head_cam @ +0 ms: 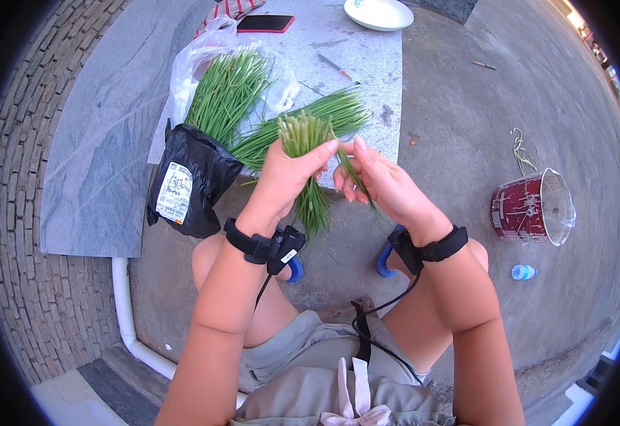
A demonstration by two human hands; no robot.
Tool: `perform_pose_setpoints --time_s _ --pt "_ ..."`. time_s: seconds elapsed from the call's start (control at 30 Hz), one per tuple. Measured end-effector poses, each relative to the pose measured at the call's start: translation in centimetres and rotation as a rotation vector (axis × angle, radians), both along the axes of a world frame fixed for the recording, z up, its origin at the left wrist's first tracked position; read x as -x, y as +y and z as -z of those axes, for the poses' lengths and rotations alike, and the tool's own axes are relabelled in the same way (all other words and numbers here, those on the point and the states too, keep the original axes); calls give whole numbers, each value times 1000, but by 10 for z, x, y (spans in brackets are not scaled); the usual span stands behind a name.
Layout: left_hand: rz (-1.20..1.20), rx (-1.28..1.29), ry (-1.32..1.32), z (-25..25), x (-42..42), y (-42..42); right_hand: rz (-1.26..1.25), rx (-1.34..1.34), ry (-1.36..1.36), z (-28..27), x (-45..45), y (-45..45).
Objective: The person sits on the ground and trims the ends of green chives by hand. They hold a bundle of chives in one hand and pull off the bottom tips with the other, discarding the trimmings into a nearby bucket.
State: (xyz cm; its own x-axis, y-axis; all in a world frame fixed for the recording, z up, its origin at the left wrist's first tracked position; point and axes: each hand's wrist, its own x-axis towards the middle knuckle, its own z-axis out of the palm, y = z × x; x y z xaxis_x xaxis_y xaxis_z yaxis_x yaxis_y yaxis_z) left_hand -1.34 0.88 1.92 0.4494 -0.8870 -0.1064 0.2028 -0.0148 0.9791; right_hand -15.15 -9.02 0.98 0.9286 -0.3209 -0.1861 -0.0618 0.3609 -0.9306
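Observation:
My left hand (291,173) grips an upright bundle of green chives (310,199), its pale cut ends up and its leaf tips hanging down. Close on its right, my right hand (376,178) pinches a few loose green stalks (353,173) between thumb and fingers. Behind the hands, a pile of the same greens (331,114) lies on the speckled stone slab (384,64). A larger pile (227,90) rests on a clear plastic bag (184,66) to the left. A black plastic bag (195,175) with a written label hangs at the slab's near left edge.
On the slab are a knife (336,65), a red-edged phone or tablet (265,23) and a white dish (379,13). A red bucket (520,207), a plastic bottle (524,272), stalk scraps (521,152) and a small brown-handled object (484,65) are on the concrete floor at right. A white pipe (123,303) runs lower left.

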Motion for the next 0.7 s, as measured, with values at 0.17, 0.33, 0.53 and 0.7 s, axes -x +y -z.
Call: perform_pose_setpoints --time_s 0.17,0.33,0.53,0.7 --pt "-145 -6 43 -7 -11 3 -129 -183 55 -7 7 -8" --pt "-144 -35 40 -9 -20 9 -213 -218 59 -6 11 -12" --pt "-207 -31 118 -11 -25 12 -249 -254 94 -7 12 -8" --pt "-304 21 156 -12 -37 15 -260 -232 105 -12 12 -6"
